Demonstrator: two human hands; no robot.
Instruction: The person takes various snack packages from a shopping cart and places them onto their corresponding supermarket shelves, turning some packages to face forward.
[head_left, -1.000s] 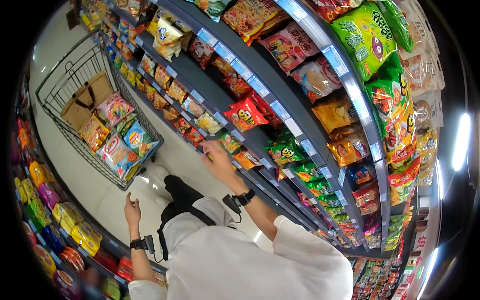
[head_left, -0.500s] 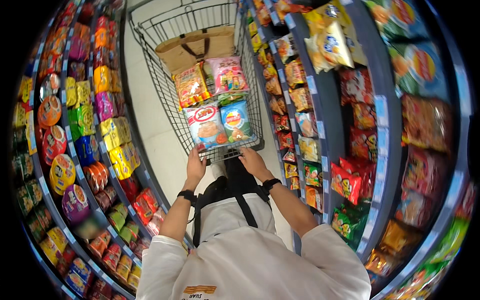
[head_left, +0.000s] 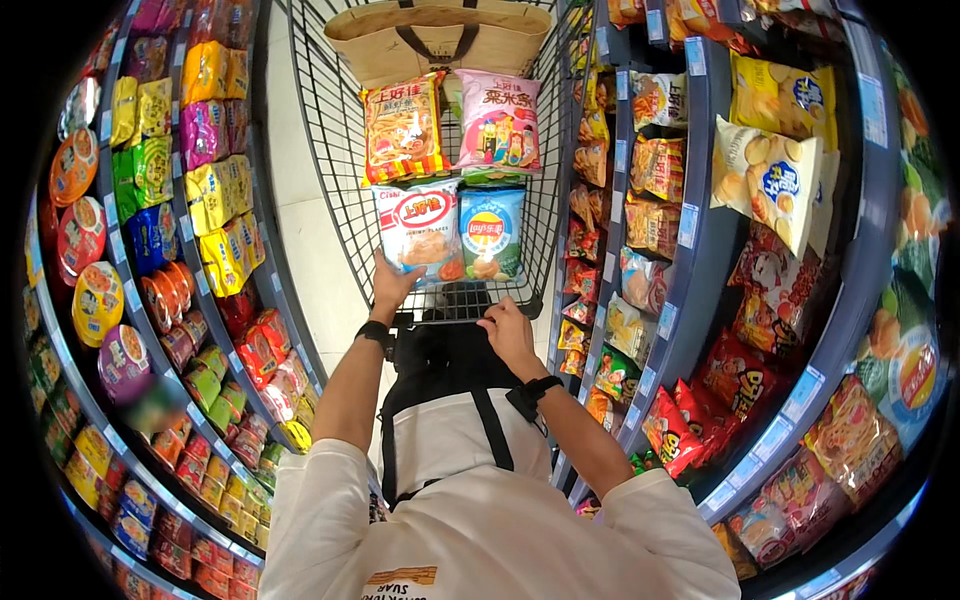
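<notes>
Watching this up close, and the person's left hand (head_left: 393, 287) has its thumb by the lower left corner of a white-and-red snack bag (head_left: 418, 235), other fingers half hidden along the side, so I can't tell if they're really pinching it. Right hand (head_left: 511, 333) is loosely curled just beside the near end of the wire cart (head_left: 470, 303), nothing visible in it, can't tell if the fingers are pressed together or touching metal. Half a second ago both hands were down at the near edge, so the left going up to that bag makes it the thing being handled, and it's still lying in the cart. Beside it there's a blue bag (head_left: 491, 235), then further in an orange-and-yellow bag (head_left: 403, 128) and a pink bag (head_left: 498, 120). Far end has a brown carrier bag (head_left: 435, 60), contents hidden from me. Outside all that, packed snack shelves (head_left: 692, 150) line both sides
</notes>
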